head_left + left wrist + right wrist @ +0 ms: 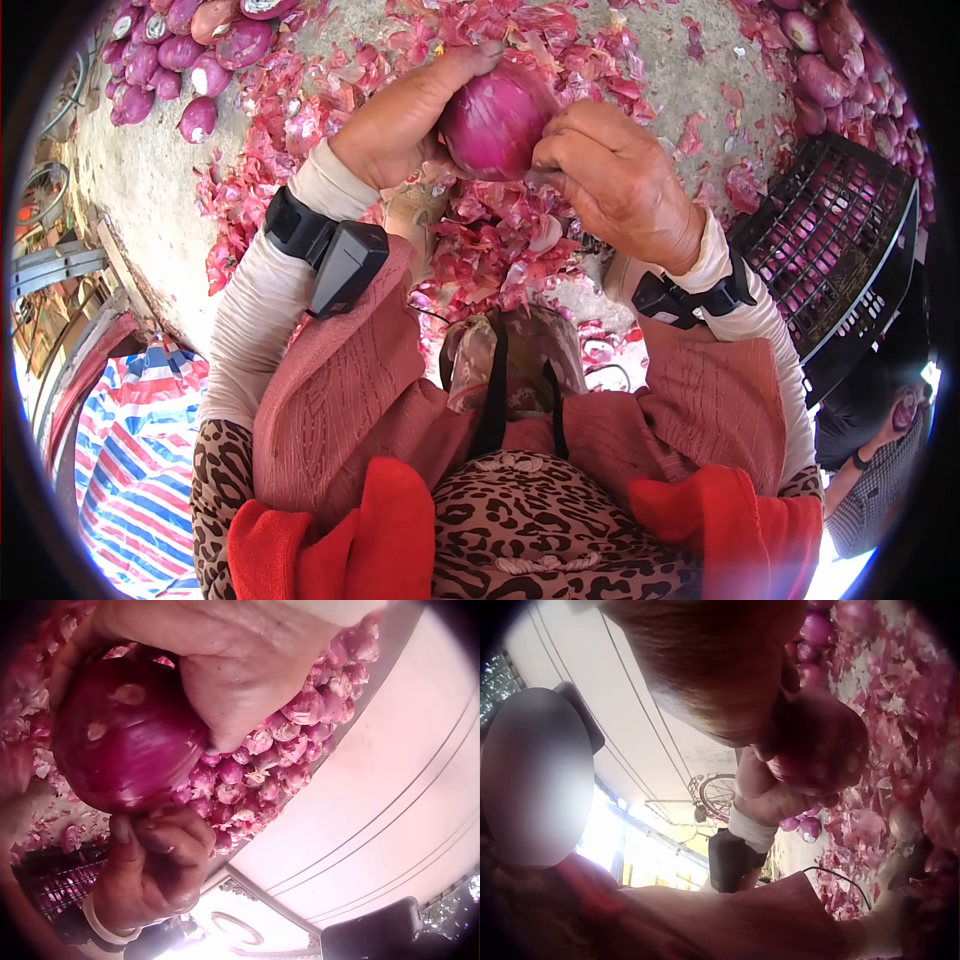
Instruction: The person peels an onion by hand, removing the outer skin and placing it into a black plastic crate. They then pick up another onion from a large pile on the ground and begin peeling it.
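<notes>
A large red onion (pixel 493 122) is held up between both hands over a heap of red onion skins (pixel 500 240). My left hand (pixel 410 115) grips it from the left, fingers curled over its top. My right hand (pixel 610 175) sits against its right side, fingertips pinching at the onion's skin. In the left wrist view the onion (pixel 124 735) shows pale scuffs, the left hand (pixel 232 667) wraps it from above and the right hand (pixel 154 862) pinches below. The right wrist view shows the onion (pixel 821 746) under the right hand (pixel 727 667), blurred.
Peeled onions lie piled at the top left (pixel 175 50) and top right (pixel 840 60). A black plastic crate (pixel 840 240) holding onions stands at the right. Another person (pixel 880 440) sits at the lower right. A striped cloth (pixel 140 440) lies at the lower left on the concrete ground.
</notes>
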A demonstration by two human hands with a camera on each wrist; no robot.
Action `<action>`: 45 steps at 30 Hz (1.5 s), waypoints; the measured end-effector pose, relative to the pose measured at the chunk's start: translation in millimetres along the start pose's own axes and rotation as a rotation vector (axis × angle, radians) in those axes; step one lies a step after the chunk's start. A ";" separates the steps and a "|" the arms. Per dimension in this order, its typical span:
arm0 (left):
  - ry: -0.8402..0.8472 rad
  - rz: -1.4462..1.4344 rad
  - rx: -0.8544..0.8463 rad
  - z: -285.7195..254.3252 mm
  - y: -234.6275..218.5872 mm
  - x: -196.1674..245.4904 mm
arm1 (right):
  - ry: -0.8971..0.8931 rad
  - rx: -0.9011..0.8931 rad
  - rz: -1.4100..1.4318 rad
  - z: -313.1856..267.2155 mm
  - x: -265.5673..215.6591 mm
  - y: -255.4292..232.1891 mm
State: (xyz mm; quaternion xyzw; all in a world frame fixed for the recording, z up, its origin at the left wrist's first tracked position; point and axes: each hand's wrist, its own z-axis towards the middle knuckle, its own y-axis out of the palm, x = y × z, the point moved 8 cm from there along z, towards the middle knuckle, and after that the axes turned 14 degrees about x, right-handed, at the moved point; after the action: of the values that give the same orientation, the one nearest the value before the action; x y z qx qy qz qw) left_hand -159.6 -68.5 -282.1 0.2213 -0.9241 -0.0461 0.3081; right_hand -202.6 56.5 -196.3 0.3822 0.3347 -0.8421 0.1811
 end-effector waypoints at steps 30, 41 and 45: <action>0.057 -0.074 0.045 -0.2 2.4 4.9 | 0.124 0.000 0.021 0.5 7.4 0.4; -0.009 -0.060 0.021 4.5 -8.3 0.4 | 0.015 -0.003 0.100 1.0 -8.2 1.3; -0.021 -0.153 0.007 5.1 -7.8 1.4 | 0.224 -0.164 0.223 -8.0 2.4 11.0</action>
State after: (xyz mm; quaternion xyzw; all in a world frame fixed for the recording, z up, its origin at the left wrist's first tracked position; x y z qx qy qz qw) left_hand -160.7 -76.4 -287.1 0.2918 -0.9079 -0.0684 0.2932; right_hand -193.8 54.2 -206.6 0.4924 0.3759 -0.7388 0.2653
